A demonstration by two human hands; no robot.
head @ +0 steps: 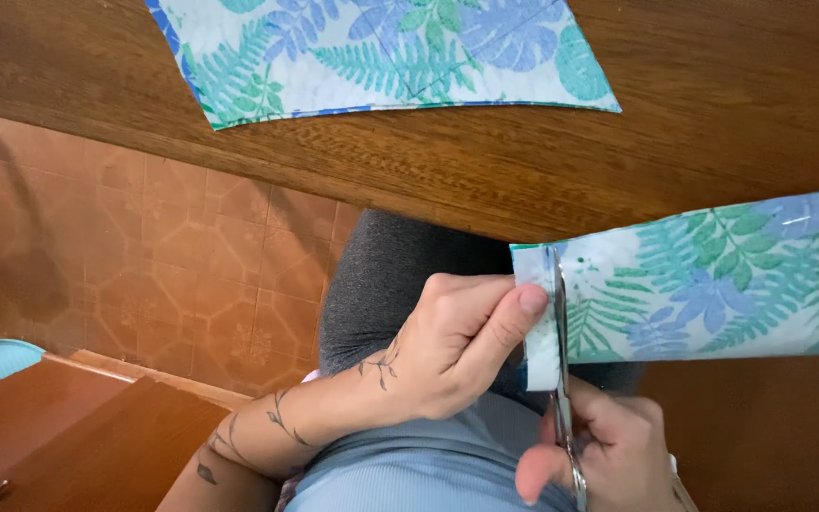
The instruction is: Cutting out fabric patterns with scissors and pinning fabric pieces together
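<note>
Leaf-print paper juts off the wooden table edge, its end strip pinched between thumb and fingers of the left hand, just above the right hand, which is clenched around scissors. The blade runs right beside the left thumb, so a slip could nick it. With so narrow a strip, the cut could also wander or tear if the sheet sags.

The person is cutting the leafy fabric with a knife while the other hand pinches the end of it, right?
Not a knife. In the head view the right hand works scissors, their blades running up across the leafy fabric. The rest is right: the left hand pinches the strip's end.
</note>
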